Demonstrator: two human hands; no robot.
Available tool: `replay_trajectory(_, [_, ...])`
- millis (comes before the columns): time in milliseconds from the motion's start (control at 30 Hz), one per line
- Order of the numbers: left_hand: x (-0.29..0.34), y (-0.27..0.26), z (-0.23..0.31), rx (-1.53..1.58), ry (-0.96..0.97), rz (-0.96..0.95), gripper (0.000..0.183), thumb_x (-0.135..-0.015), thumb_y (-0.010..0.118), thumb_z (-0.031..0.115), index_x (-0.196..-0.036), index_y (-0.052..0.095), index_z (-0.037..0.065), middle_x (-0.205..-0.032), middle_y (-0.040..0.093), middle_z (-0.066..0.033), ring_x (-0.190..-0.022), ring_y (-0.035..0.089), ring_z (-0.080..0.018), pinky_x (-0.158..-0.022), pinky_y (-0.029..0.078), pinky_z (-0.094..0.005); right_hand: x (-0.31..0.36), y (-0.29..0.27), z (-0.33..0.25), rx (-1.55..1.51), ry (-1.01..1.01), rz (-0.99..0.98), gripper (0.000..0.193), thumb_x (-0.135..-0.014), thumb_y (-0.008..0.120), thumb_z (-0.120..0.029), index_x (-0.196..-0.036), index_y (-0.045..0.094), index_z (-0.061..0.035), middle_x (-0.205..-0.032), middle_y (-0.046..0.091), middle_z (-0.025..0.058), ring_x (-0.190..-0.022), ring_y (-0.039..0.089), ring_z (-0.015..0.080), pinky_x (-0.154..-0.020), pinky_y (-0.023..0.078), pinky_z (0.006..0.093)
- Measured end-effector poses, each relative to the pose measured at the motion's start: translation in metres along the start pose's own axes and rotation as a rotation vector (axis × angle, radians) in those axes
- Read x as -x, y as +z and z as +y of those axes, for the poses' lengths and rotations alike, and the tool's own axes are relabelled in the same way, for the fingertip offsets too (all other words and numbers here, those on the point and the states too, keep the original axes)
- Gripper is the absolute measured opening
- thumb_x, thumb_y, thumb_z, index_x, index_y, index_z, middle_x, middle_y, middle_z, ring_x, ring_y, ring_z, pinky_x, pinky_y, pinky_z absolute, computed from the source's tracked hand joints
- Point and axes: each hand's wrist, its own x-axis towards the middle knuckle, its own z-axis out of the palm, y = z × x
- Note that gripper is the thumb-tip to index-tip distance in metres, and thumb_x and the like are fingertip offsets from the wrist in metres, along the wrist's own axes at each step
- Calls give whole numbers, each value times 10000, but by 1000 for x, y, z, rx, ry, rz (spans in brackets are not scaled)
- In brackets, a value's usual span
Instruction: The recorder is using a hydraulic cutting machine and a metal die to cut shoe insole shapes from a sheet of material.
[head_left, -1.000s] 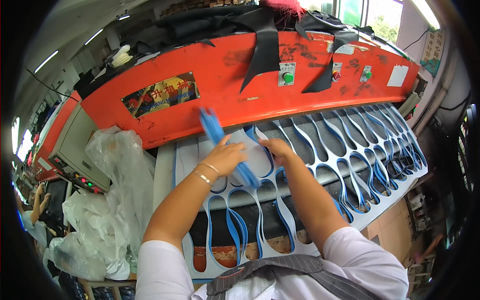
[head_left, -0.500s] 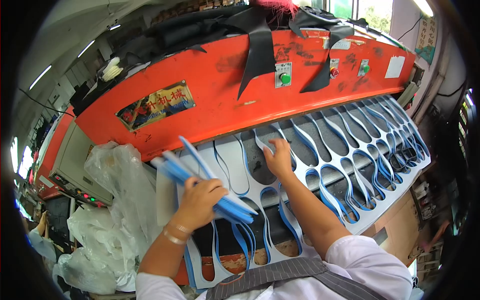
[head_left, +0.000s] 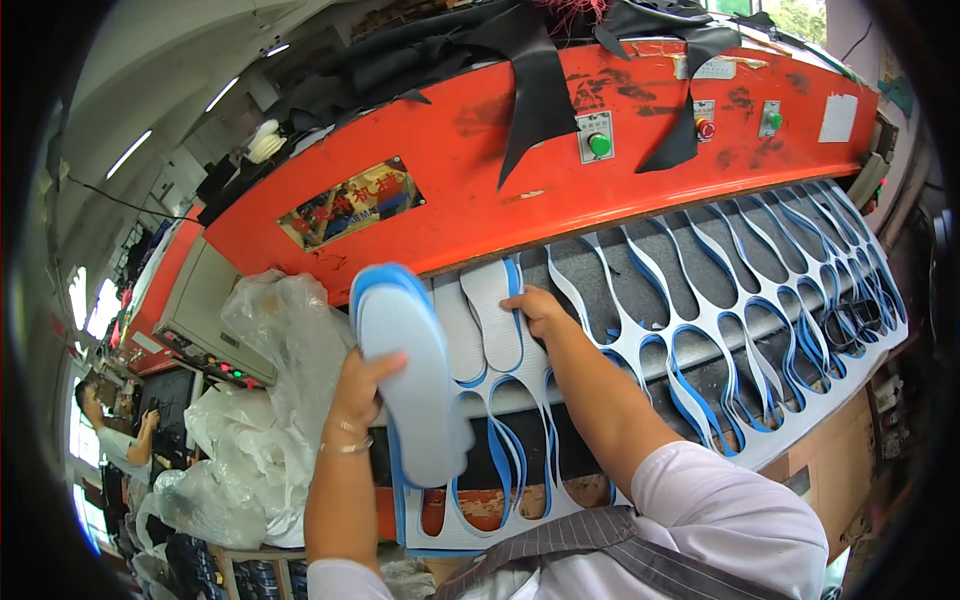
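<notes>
My left hand (head_left: 358, 390) is closed around a stack of shoe insoles (head_left: 405, 400), pale grey on the face with blue layers at the edges. The thumb lies over the top face; the fingers behind are hidden. My right hand (head_left: 537, 308) pinches the right edge of a cut insole (head_left: 488, 315), which lies in the sheet beside another one (head_left: 455, 330). The layered white-and-blue foam sheet (head_left: 630, 345) spreads across the machine bed, with rows of sole-shaped openings to the right of my right hand.
A red press beam (head_left: 460, 200) runs behind the sheet, with a green button (head_left: 599, 145) and a red knob (head_left: 706, 129). Black material scraps (head_left: 540, 90) hang over it. Crumpled clear plastic (head_left: 235, 440) lies at left. Another person (head_left: 120, 445) is far left.
The insole stack in my left hand has swung from slanting and fanned to nearly upright, face toward me. My right hand has moved from an emptied opening to an insole left of it. The view has shifted.
</notes>
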Motion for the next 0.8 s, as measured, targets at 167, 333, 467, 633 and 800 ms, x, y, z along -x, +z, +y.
replay_trajectory(167, [-95, 75, -35, 248, 45, -28, 432, -760, 738, 112, -1139, 578, -17, -1051, 644, -95, -945, 628, -201, -883, 483, -339, 11, -23, 4, -533, -48, -511, 430, -816, 619, 23, -1229, 504, 3, -1141, 616, 159, -1029, 620, 280, -939, 498, 412])
replay_trajectory(333, [-136, 127, -45, 80, 23, 1, 435, -766, 724, 88, -1156, 564, -18, -1060, 643, -101, -958, 628, -219, -875, 494, -354, 6, -30, -2, -528, -91, -444, 409, -891, 625, -238, -1239, 550, -38, -1165, 626, 129, -1057, 610, 224, -930, 496, 339])
replay_trajectory(467, [-93, 109, -17, 330, 183, 108, 435, -750, 742, 91, -1132, 575, -31, -1037, 644, -108, -971, 625, -238, -843, 514, -360, 12, -50, 0, -676, 52, -479, 461, -912, 554, -472, -1162, 486, -91, -722, 541, 25, -490, 361, 119, -459, 281, 262])
replay_trajectory(633, [-15, 54, 51, 15, 445, 214, 982, -694, 760, 88, -1464, 155, 18, -1322, 465, -168, -1093, 569, -271, -928, 487, -404, 16, -37, 7, 310, -601, 165, 424, -862, 646, -344, -1120, 530, -28, -1010, 583, 149, -831, 572, 266, -712, 470, 382])
replay_trajectory(800, [-3, -70, -47, -1030, 179, 98, 1083, -543, 857, 219, -1425, 257, 33, -1388, 420, -200, -1199, 506, -326, -1056, 350, -382, 36, 51, 14, 725, -925, 409, 588, -786, 711, -335, -1182, 498, 45, -1150, 539, 234, -1020, 530, 373, -881, 438, 449])
